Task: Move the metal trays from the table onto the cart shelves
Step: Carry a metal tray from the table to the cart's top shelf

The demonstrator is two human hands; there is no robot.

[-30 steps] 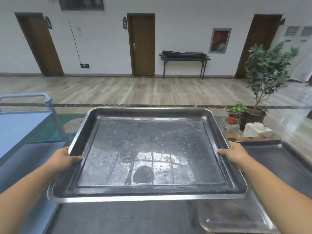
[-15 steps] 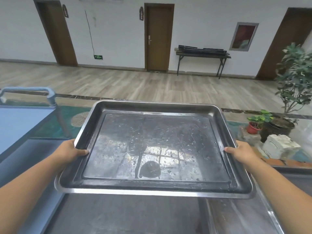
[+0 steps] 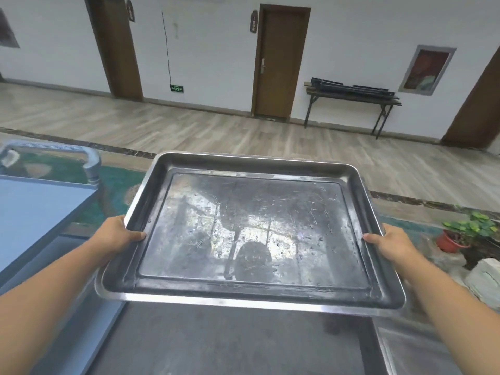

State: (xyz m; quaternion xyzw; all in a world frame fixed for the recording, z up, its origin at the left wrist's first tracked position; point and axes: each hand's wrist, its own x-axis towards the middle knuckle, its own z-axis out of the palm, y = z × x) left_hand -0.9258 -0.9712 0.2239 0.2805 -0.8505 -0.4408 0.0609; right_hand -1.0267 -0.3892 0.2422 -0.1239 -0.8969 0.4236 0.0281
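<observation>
Steel tray empty, left hand and right hand clasped on its side rims, blue cart left

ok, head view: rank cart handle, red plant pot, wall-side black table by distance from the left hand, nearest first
1. Cart handle: up-left of the left hand.
2. Red plant pot: on the floor, far right, past the tray.
3. Black table: against the far wall.

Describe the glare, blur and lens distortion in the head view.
Head view: the held metal tray throws bright window glare off its scratched floor, with a dark head-shaped reflection near its front; the left hand and right hand are sharp; wide-angle bending tilts the door frames and curves the floor edges; the blue cart at left and potted plant at right look soft.
</observation>
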